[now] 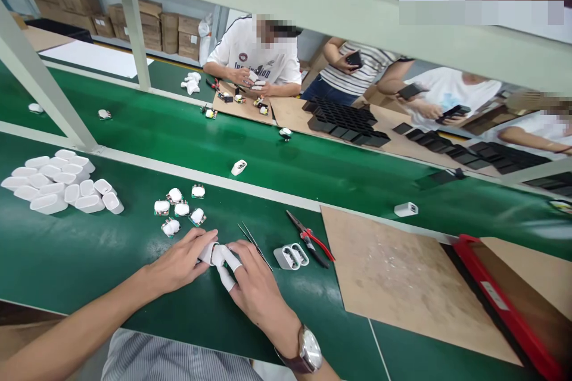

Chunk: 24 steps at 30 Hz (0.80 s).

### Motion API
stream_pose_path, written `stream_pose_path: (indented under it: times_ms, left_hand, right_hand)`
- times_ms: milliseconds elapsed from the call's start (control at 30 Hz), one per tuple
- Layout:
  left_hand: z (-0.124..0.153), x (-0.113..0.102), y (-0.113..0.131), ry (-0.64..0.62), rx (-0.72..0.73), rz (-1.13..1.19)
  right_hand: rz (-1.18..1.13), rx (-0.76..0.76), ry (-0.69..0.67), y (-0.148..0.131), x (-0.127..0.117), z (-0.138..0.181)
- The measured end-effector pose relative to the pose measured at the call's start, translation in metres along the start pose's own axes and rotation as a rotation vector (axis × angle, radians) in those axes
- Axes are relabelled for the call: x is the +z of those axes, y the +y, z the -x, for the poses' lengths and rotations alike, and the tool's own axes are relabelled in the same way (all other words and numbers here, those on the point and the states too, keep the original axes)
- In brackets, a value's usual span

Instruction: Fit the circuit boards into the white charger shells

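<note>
The left grip (181,259) is clamped on a smooth, oval white casing (207,253); the right grip (255,277) pinches a rounded white piece (217,256) at its mouth. Left of both, glossy green counter (100,259) spreads to a straight near edge.

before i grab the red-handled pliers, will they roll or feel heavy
The pliers are probably stiff and fairly heavy for their size, given the metal nose. Lying flat on the smooth-looking green table, they'd likely slide rather than roll. The handles stand spread, so they may swing together if squeezed.
</note>
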<state>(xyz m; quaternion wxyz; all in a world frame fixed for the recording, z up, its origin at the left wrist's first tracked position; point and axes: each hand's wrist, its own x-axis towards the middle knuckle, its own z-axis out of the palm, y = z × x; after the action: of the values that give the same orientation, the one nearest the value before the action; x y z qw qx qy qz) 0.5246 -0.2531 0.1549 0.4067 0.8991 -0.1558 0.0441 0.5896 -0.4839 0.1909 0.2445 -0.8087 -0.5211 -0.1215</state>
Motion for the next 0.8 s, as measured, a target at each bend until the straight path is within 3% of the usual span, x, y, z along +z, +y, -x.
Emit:
stream_pose_path:
  times_ms: [433, 800]
  left_hand:
    - [0.0014, 0.0017, -0.0029, 0.038, 0.041, -0.012]
    - [0.0036, 0.0045, -0.0039, -0.036, -0.035, 0.092]
  right_hand:
    - [-0.038, 0.043, -0.046, -0.0026, -0.0027, -0.0041]
    - [-0.064, 0.079, -0.038, -0.0042, 0.0028, -0.0041]
